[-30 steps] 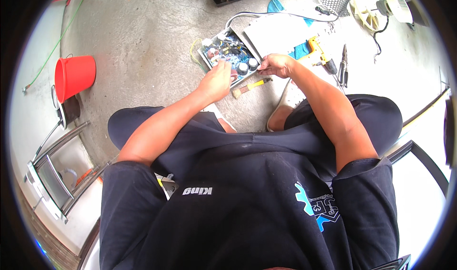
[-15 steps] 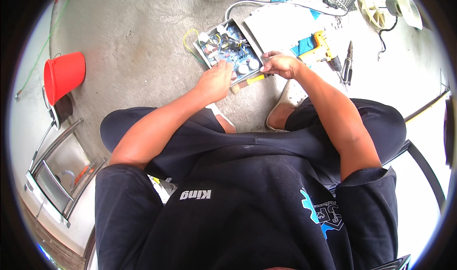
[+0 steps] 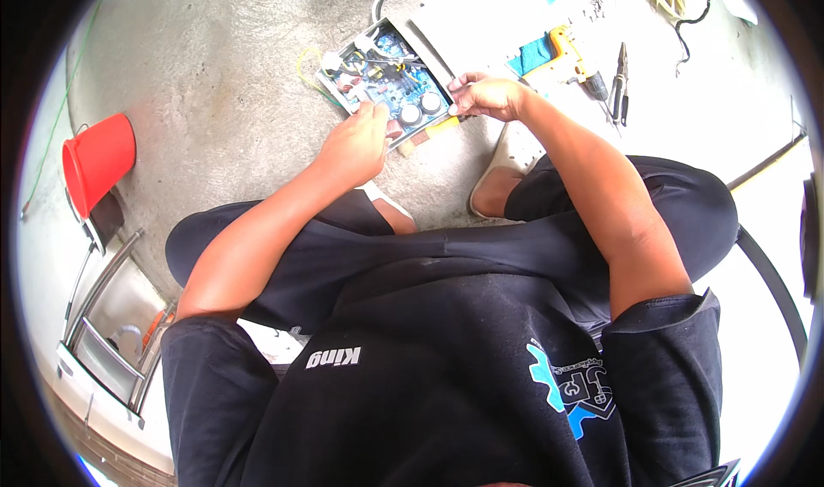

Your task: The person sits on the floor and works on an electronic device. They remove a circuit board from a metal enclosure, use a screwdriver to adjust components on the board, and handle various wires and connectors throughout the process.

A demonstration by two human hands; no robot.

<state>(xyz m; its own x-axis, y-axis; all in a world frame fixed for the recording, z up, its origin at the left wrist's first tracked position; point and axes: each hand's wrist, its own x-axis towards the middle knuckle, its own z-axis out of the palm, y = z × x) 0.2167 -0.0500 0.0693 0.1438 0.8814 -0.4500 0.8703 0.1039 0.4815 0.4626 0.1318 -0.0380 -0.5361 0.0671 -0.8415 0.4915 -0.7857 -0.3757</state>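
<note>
We see the circuit board (image 3: 384,82) lying on the concrete floor (image 3: 215,92), left of the yellow drill (image 3: 573,58). Our left hand (image 3: 356,144) rests curled on its near edge; our right hand (image 3: 482,96) pinches its right corner.

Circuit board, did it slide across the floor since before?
No. The circuit board sits the same way beside the yellow drill and across from the red bucket. Only the camera view shifted a little.

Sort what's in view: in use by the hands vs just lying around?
In use: circuit board, left hand on its near edge, right hand at its right corner.

Lying about: red bucket, yellow drill, pliers, blue cloth.
</note>
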